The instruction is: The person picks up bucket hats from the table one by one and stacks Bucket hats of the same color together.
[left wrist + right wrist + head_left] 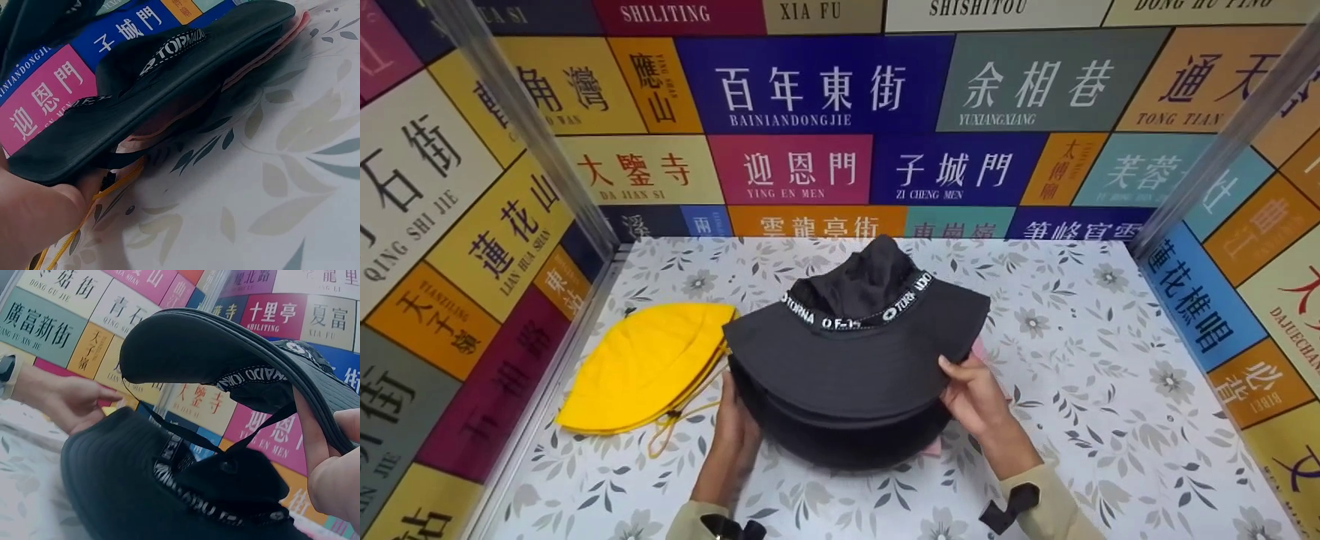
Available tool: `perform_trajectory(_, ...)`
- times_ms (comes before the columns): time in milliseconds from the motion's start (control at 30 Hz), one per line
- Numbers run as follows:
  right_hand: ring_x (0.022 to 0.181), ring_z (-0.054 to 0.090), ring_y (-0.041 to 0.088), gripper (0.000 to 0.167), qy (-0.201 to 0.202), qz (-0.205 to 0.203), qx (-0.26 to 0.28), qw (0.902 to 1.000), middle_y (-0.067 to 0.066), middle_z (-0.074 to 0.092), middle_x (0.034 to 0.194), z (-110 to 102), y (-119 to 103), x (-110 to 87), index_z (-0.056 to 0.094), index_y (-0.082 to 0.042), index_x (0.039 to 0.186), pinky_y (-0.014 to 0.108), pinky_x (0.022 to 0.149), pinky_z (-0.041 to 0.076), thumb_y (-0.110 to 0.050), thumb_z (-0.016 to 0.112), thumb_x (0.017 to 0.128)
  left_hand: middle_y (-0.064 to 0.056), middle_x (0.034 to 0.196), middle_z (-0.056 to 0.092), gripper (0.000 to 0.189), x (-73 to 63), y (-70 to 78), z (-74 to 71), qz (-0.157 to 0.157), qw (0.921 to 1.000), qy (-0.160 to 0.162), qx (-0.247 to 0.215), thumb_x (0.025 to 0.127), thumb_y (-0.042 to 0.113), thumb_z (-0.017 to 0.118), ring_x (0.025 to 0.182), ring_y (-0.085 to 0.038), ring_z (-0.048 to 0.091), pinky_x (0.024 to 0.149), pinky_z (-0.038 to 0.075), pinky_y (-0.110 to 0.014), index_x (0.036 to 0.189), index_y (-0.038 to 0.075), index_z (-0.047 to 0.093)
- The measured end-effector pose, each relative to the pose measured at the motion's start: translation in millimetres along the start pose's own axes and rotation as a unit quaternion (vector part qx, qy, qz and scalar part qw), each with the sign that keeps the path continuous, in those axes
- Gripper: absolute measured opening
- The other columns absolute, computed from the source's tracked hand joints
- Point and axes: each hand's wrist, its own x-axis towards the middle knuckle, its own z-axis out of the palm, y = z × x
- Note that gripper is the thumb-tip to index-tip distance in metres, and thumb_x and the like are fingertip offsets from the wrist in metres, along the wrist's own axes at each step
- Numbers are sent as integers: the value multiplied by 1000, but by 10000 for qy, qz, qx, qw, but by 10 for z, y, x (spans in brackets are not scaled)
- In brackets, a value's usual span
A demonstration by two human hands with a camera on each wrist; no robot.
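Note:
Two black bucket hats with white-lettered bands are in front of me, one above the other. My right hand (pixel 979 397) pinches the brim of the upper hat (pixel 840 367) between thumb and fingers. In the right wrist view this hat is tilted up, its lettered inside showing, above the lower hat (pixel 124 478). A black strap (pixel 185 436) hangs between them. At the left brim of the lower hat, my left hand (pixel 737 427) holds the edge, some of its fingers hidden. Pink fabric (pixel 264 59) peeks out from underneath.
A yellow bucket hat (pixel 649 367) with a cord (pixel 662 435) lies left of the black hats. The table cover (pixel 1080 420) is white with grey leaves and flowers. Colourful walls of street-name panels (pixel 817 82) enclose the table at the back and both sides.

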Motion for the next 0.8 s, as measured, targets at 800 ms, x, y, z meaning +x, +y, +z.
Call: perform_trajectory(800,93,71,12,57,1391,468,-1778,9731,-2,67,109,-325,323,-140,24,0,146,31,78,61,11,48,95,-13,158,39,76,-15,-58,59,281,9935,779,774,97,32,66,139,-16,45,112,42,-25,157,8,26)
